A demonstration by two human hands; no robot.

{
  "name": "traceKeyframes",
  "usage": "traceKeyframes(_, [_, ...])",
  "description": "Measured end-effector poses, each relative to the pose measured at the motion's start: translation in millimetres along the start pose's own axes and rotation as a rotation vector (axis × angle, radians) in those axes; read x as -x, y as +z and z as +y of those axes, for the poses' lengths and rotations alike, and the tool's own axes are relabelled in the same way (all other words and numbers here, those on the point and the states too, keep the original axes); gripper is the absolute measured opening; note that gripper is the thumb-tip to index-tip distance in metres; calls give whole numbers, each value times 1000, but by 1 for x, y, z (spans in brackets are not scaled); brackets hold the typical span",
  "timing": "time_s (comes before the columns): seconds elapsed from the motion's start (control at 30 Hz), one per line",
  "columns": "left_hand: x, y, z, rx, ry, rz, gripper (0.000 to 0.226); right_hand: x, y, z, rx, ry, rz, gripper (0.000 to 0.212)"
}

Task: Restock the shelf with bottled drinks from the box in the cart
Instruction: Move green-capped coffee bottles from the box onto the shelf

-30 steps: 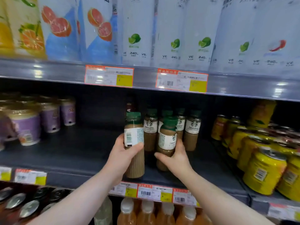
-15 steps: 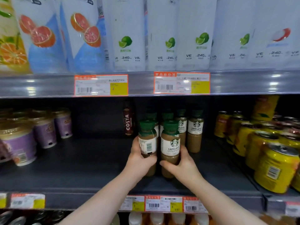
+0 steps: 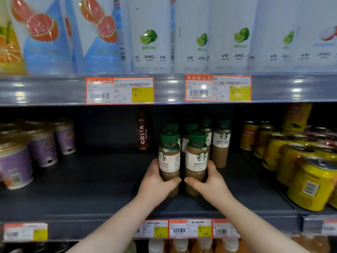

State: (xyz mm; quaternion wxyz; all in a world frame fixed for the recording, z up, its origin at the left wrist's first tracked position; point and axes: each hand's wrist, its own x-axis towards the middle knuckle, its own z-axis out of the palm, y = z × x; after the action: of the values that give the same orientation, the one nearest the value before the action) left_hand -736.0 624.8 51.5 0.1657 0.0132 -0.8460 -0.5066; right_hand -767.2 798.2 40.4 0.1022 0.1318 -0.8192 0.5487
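Green caps, tan coffee inside, white "CAFFE LATTE" labels. The two front bottles are the ones being handled: left bottle [image 3: 169, 161] and right bottle [image 3: 196, 161], upright, side by side with a thin gap between them, mid-depth on the dark middle shelf [image 3: 91, 189]. (stockr_01)

What are the hands doing, though? (aisle9)

Each one's wrapped round the lower half of its own bottle. The left hand [image 3: 156, 185] has its thumb across the front of the left bottle, and the right hand [image 3: 209, 181] does the same on the right one. The thumb tips come close to meeting in the middle. Both bottle bases are down at shelf level, but I honestly can't tell if they're resting on it or a hair above. (stockr_01)

Anything around them? (aisle9)

Right behind them are more of the same latte bottles [image 3: 221, 141] in short rows. A dark red Costa Coffee bottle [image 3: 142, 134] stands alone at the back, to their left. Purple cups [image 3: 42, 147] sit well off to the left and yellow cans [image 3: 310, 183] are packed along the right. Orange-and-yellow price tags [image 3: 189, 228] run along the shelf lip, with pale-capped orange drinks [image 3: 180, 245] below. On the shelf above there are white lime-print packs [image 3: 151, 33], with grapefruit ones [image 3: 42, 33] further left. (stockr_01)
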Motion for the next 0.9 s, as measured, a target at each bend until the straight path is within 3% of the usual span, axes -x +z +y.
traceKeyframes(0.1, [-1, 0, 2, -24, -27, 15, 71, 1, -1, -1, -3, -16, -4, 58])
traceKeyframes(0.23, [0, -2, 2, 126, -26, -60, 63, 1, -2, 0, -2, -14, -26, 57])
traceKeyframes(0.5, [-7, 0, -1, 46, 5, -11, 51, -6, 1, 4, 51, -8, -4, 60])
traceKeyframes(0.9, [-19, 7, -4, 0, -43, -3, 52, -14, 5, 4, 92, 15, -18, 57])
